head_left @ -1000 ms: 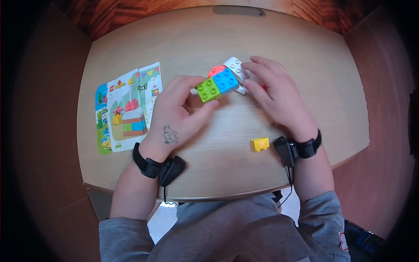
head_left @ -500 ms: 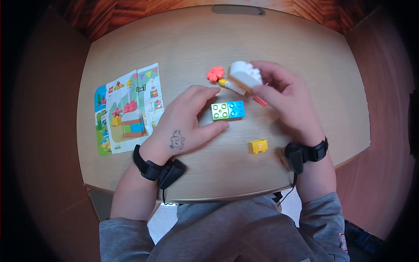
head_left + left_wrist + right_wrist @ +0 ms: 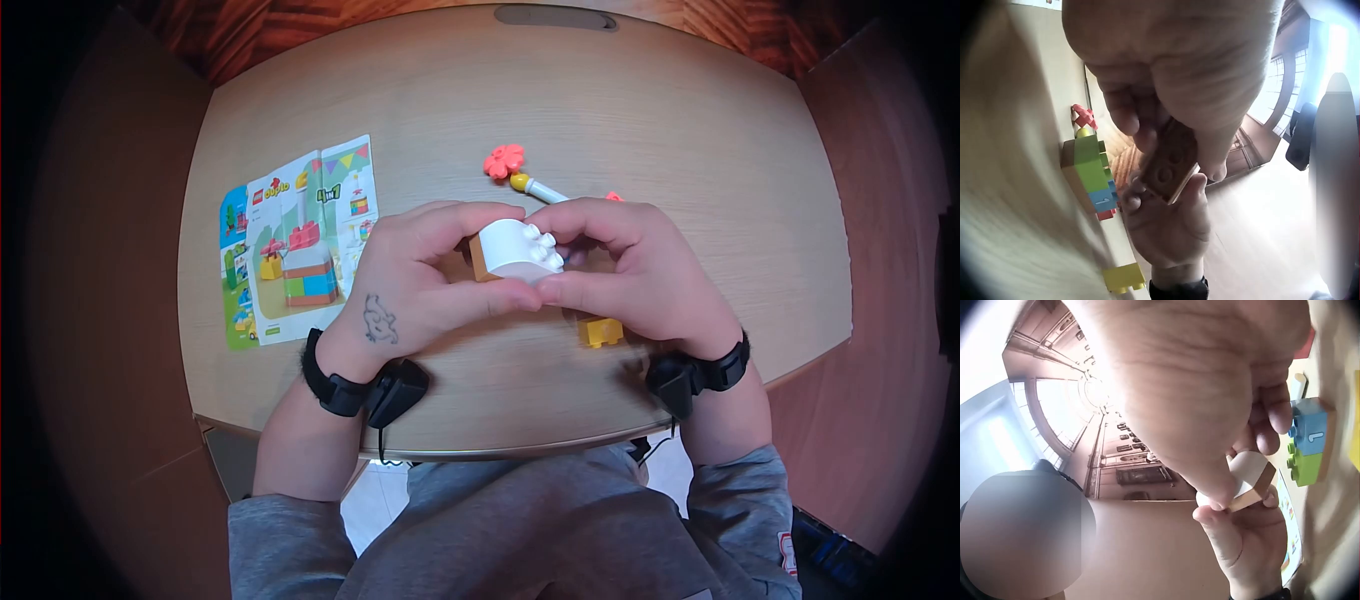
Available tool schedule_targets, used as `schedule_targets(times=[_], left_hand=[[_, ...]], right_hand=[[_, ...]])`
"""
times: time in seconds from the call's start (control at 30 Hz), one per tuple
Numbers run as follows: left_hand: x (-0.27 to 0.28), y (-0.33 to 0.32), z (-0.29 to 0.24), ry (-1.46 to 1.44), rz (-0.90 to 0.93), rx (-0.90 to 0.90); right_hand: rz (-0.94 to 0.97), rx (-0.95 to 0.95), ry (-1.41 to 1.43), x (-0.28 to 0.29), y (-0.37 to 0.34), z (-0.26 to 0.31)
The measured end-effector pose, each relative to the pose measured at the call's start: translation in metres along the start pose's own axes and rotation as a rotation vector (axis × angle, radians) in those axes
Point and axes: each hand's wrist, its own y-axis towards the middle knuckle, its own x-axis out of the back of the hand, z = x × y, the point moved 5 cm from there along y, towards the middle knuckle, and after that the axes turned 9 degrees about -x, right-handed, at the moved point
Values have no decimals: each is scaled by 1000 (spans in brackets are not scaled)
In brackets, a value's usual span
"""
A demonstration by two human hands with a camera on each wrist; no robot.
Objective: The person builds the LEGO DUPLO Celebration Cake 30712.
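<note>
In the head view, a white curved block with studs on one side and a brown brick against its flat face is held above the table. My left hand grips it from the left, while my right hand pinches its studded end. The left wrist view shows round hollows on the brown brick between the hands. Behind them, a green brick and a blue brick stand side by side on a brown base; in the head view the hands hide this stack.
Beyond the hands lie a red flower and a white candle piece with a yellow tip. A red piece shows behind the right hand, a yellow brick below it. The printed booklet lies at left.
The right hand has brought the white block left and turned it. Having first lowered the green and blue bricks, the left hand has left them and now grips the white block too.
</note>
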Motion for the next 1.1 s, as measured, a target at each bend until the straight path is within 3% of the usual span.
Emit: schedule_targets(times=[0.23, 0.3, 0.33, 0.4, 0.43, 0.57, 0.63, 0.77, 0.83, 0.93, 1.03, 1.1], left_hand=[[-2, 1, -5, -21, 0, -43], [0, -1, -6, -21, 127, 184], [-1, -1, -5, -20, 124, 186], [-2, 1, 5, -114, 18, 268], [-2, 0, 10, -110, 16, 267], [-3, -2, 21, -201, -47, 278], [-5, -1, 20, -224, -56, 270], [-6, -1, 11, -199, -70, 158], [-7, -1, 8, -159, -45, 93], [-11, -3, 9, -174, 14, 53], [-14, -5, 16, -189, 71, 90], [-12, -1, 12, 48, 73, -18]], right_hand=[[48, -176, 126, 11, -8, 0], [11, -112, 242, 26, -13, 2], [15, -112, 242, 34, -16, 2], [-50, -184, -145, 54, -21, 2], [-90, -311, -192, 61, -23, -2], [-140, -315, -520, 69, -23, -10], [-170, -56, -691, 59, -22, 3], [-289, -96, -617, 45, -19, 19], [-302, 177, -574, 34, -19, 21], [-254, 321, -665, 8, -10, 18], [-249, 296, -680, 6, -8, 17], [-261, 311, -680, 8, -7, 14]])
